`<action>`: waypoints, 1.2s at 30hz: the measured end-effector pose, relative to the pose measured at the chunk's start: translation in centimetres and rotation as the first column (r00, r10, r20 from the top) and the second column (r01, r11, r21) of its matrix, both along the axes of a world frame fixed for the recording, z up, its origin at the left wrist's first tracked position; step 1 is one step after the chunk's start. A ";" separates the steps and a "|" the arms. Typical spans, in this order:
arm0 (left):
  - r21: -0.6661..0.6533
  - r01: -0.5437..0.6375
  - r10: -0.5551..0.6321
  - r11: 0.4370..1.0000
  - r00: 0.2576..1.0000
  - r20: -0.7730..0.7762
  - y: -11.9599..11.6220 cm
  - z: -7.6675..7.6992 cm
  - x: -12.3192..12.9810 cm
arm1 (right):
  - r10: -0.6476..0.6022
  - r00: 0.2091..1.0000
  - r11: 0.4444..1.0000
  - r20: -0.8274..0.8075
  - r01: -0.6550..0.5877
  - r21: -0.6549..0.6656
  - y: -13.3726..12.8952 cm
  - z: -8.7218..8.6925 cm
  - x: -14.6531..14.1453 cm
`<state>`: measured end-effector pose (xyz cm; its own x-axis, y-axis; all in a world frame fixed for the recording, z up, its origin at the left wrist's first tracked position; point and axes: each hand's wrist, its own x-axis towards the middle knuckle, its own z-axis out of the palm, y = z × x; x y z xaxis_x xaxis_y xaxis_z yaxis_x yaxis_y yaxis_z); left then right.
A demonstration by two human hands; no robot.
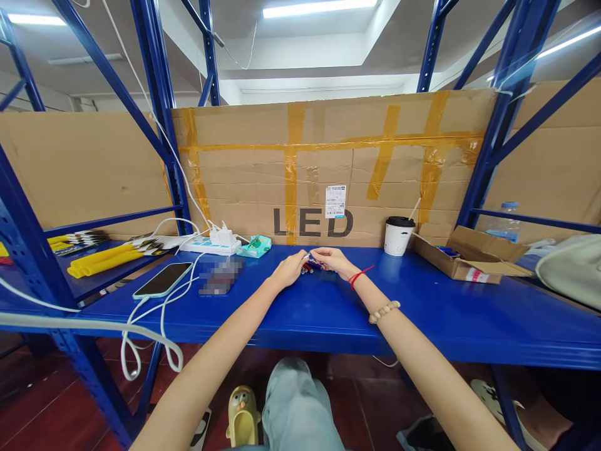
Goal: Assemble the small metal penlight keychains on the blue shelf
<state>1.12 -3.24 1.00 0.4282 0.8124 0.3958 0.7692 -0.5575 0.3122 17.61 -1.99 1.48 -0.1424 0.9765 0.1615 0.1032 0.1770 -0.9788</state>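
My left hand [288, 269] and my right hand [332, 259] meet over the middle of the blue shelf [291, 319]. The fingers of both are closed in a pinch, their tips almost touching. Something small and pale shows between them, too small to name. Under and beside the fingers lies a small bunch of thin red, purple and silvery pieces [317, 265], partly hidden by the hands. A red string and a beaded bracelet circle my right wrist and forearm.
On the left lie a phone [162, 280] with white cables, a power strip [200, 245] and a green packet [256, 246]. A lidded paper cup [397, 238] and an open cardboard box [469, 260] stand right. Taped cardboard [244, 181] rises behind, between blue posts.
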 end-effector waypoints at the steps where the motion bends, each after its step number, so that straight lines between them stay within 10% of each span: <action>1: -0.004 0.000 0.000 1.000 1.000 -0.001 0.0 -0.1 0.0 | 0.012 1.000 1.000 0.002 -0.012 -0.021 0.0 0.0 0.1; 36: 0.192 0.116 -0.070 0.975 0.970 -0.234 -0.1 -1.0 -0.2 | 0.064 0.974 0.983 0.215 -0.024 -0.184 -0.6 0.7 1.0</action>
